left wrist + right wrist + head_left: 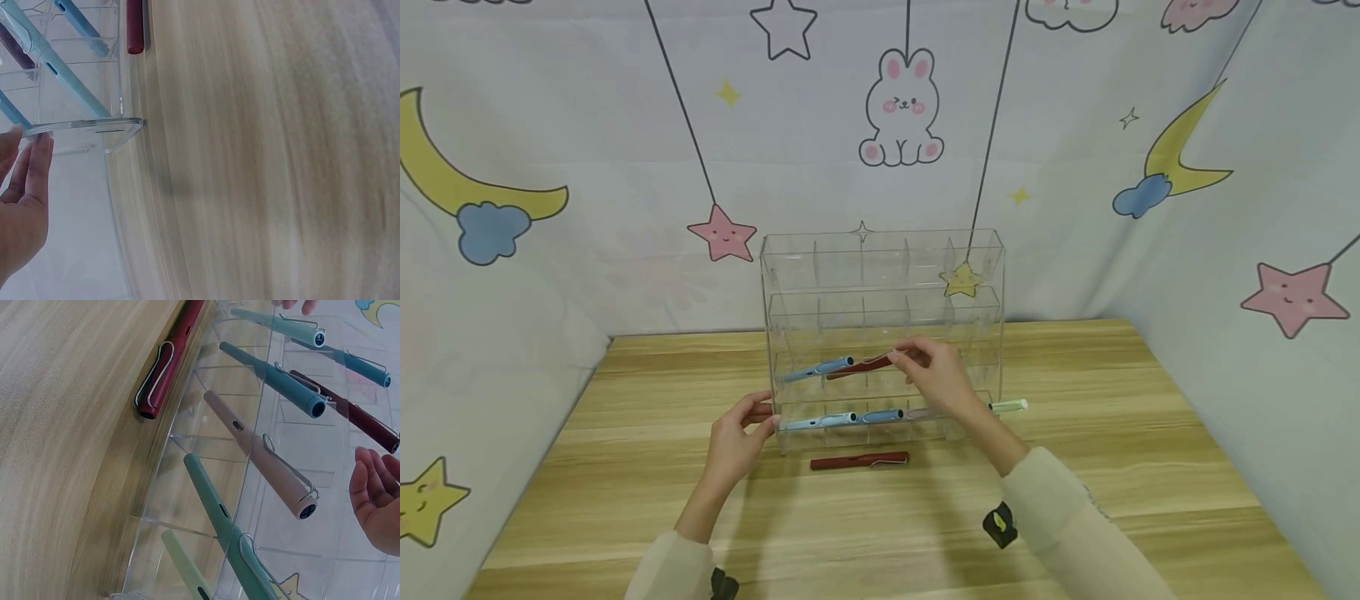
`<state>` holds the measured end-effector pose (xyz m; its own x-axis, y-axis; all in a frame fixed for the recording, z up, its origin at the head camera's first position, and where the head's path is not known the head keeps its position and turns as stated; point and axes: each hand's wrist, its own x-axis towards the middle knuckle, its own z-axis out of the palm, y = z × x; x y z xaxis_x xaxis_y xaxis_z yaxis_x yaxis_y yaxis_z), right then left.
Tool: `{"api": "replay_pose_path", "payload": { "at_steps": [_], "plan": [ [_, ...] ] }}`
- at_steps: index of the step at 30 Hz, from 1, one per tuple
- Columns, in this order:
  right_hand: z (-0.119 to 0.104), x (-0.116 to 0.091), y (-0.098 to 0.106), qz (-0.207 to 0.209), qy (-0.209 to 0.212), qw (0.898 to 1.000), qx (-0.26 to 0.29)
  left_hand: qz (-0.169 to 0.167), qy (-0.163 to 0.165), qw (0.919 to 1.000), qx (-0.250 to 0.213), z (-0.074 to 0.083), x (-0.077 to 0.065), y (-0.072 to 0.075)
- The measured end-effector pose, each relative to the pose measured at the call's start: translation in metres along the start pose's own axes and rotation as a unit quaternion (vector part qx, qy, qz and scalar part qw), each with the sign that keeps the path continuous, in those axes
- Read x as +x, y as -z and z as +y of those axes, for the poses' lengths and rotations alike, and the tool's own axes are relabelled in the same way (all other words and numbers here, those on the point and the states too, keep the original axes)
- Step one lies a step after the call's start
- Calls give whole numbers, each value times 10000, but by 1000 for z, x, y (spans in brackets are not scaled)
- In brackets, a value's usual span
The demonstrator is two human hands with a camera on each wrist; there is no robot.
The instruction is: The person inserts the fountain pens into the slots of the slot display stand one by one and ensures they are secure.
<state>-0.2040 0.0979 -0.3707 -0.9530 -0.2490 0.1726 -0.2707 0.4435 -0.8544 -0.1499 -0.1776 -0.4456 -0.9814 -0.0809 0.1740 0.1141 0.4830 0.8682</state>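
My right hand (936, 375) pinches the cap end of a dark red fountain pen (859, 367), which slants into the second row from the bottom of a clear acrylic pen rack (883, 304). Beside it, a blue pen (820, 369) leans in the leftmost slot of that row. My left hand (737, 437) grips the rack's left side panel, thumb in front, as the left wrist view also shows. In the bottom row lean a light blue pen (281, 326), a blue pen (278, 381), a pinkish pen (262, 453), a teal pen (228, 531) and a pale green pen (184, 559).
Another dark red pen (859, 461) lies flat on the wooden table (662, 467) just in front of the rack. The upper rows of the rack hold no pens. A white cloth backdrop (820, 133) with printed stars, moons and a bunny stands behind and at both sides.
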Motion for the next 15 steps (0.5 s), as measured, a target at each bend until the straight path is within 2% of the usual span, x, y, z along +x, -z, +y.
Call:
{"api": "replay_pose_path", "payload": {
  "at_steps": [15],
  "plan": [
    [0,-3,4,-123,272,9996,-16,-21,50,10000,-19,2,0,0]
  ]
}}
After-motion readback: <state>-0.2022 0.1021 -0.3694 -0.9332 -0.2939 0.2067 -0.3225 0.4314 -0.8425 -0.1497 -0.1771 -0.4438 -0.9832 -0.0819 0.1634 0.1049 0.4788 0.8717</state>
